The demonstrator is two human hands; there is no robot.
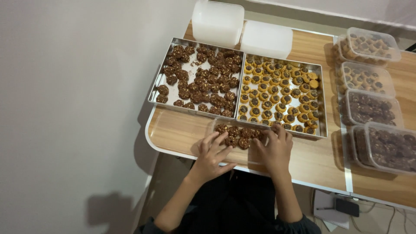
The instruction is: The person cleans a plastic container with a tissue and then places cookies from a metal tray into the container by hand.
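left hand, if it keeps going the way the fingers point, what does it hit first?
Likely the dark cookies in the clear container right at the left hand's fingertips; beyond them, the near wall of the tray of dark cookies. Depth is hard to judge.

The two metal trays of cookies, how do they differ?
The left tray holds dark brown chocolate cookies, the right tray golden ones with dark centres. The left tray's cookies lie loosely, with bare metal showing; the right tray's sit in packed rows. Both are shallow, rectangular and side by side on the wooden table.
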